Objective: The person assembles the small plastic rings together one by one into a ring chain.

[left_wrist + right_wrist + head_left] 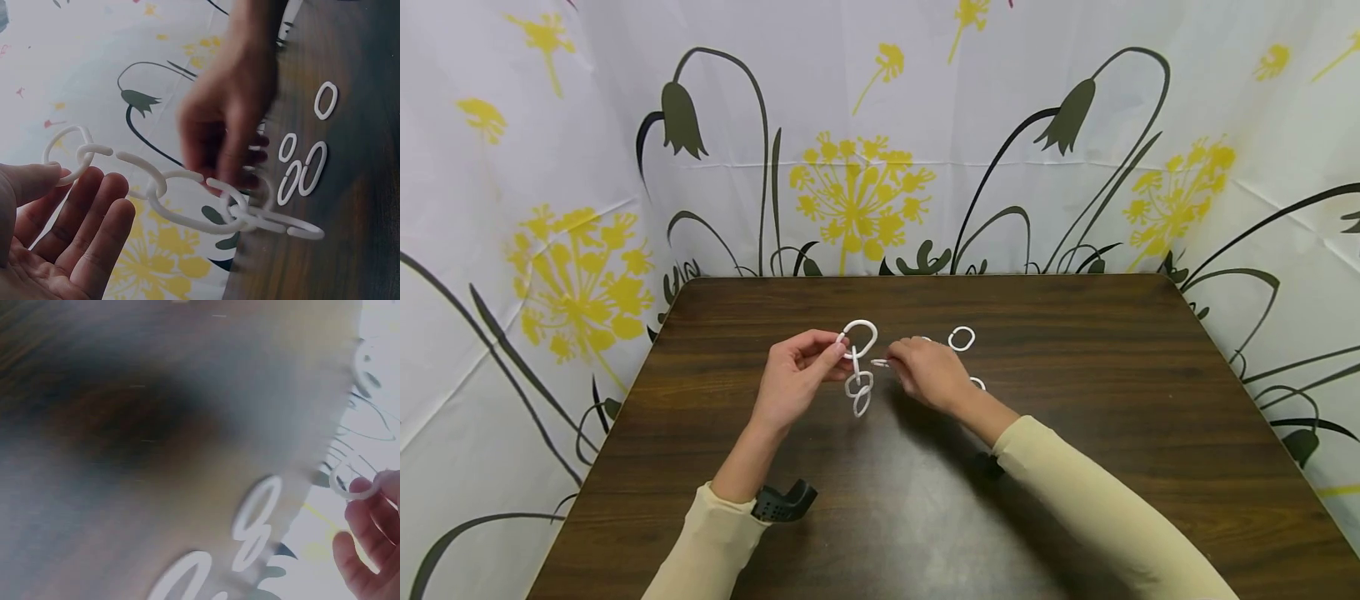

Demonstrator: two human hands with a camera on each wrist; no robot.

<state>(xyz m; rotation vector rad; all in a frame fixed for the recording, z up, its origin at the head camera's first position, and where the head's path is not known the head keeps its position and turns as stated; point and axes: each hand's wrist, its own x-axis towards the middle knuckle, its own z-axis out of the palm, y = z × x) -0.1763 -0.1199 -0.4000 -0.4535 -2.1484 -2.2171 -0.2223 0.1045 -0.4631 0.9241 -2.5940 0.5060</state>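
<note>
My left hand pinches the top link of a white plastic chain between thumb and fingers. Several oval links hang down from it, and each has a small gap in its loop. To the right, my right hand holds a single white link at its fingertips, close beside the chain. That same link shows as a loop at the fingers in the right wrist view. Seen from the left wrist, the right hand is blurred and overlaps the chain's lower part.
Several loose white links lie on the dark wooden table, one beyond the right hand and others partly hidden by it. A white curtain with printed flowers hangs behind the table's far edge.
</note>
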